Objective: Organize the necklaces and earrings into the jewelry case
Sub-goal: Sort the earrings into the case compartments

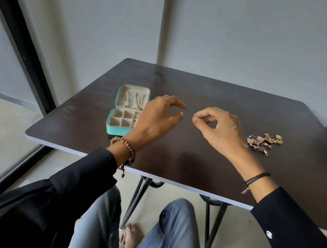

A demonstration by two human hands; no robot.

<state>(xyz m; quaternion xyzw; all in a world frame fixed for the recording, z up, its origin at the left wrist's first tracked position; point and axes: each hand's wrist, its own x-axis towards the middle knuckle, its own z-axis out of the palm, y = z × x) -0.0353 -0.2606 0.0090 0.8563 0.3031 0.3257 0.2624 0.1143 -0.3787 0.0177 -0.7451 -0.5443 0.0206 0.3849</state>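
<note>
An open teal jewelry case point(114, 130) lies on the left part of the dark table point(213, 93). Its lid holds several chains, and its base has small beige compartments. My left hand point(156, 121) hovers just right of the case and covers its right edge, fingers loosely curved and holding nothing I can see. My right hand point(217, 128) is beside it over the table's middle, thumb and forefinger pinched together. Anything between them is too small to make out. A pile of gold and copper jewelry point(264, 141) lies right of my right hand.
The table's near edge point(172, 181) runs above my knees, with black hairpin legs point(210, 228) below. A wall stands behind the table and a glass door with a black frame point(20, 44) to the left.
</note>
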